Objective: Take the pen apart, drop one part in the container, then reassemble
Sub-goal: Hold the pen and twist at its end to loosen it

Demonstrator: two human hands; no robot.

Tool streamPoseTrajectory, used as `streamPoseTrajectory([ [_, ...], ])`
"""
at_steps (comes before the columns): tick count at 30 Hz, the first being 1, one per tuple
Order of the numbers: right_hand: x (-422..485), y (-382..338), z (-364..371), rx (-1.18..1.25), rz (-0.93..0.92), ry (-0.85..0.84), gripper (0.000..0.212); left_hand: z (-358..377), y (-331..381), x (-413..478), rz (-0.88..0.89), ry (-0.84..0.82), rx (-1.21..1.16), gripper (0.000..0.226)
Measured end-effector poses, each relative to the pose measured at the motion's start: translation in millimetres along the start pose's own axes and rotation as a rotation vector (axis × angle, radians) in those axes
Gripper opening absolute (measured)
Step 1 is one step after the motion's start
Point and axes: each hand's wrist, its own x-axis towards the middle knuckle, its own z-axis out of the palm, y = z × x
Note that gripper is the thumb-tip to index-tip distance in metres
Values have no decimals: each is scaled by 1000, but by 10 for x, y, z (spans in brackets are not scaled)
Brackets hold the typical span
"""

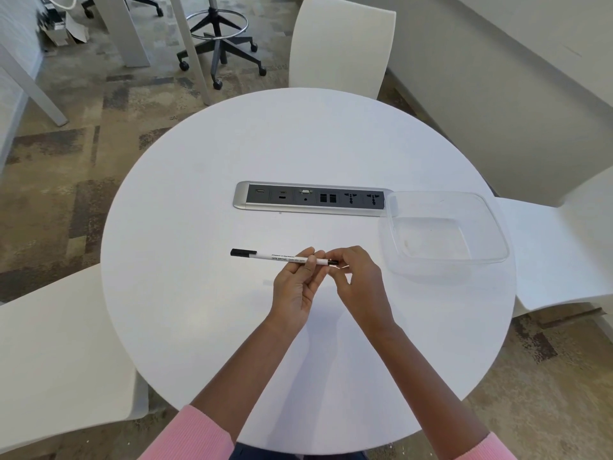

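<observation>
A round white desk [199,327] carries a clear container [491,207] at its right, near the right hand [361,280]. Above the desk's middle, a pen [282,257] lies level, left to right, black cap [243,252] pointing left: the left hand [295,287] pinches its white barrel, the right hand pinches its black right end.

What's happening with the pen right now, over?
Left hand grips pen mid-barrel; right hand pinches its black right end. Pen in one piece, cap on. Clear container to the right, no part inside, nothing between.
</observation>
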Motion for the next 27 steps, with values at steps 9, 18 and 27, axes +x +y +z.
streamPoseTrajectory([
  [9,-5,20,38,-103,3,32,8,1,-12,2,16,22,21,13],
  [18,-1,43,6,-63,47,-2,8,21,-37,18,0,30,23,13],
  [27,7,60,-37,-353,-149,61,6,121,-11,18,23,12,72,12],
])
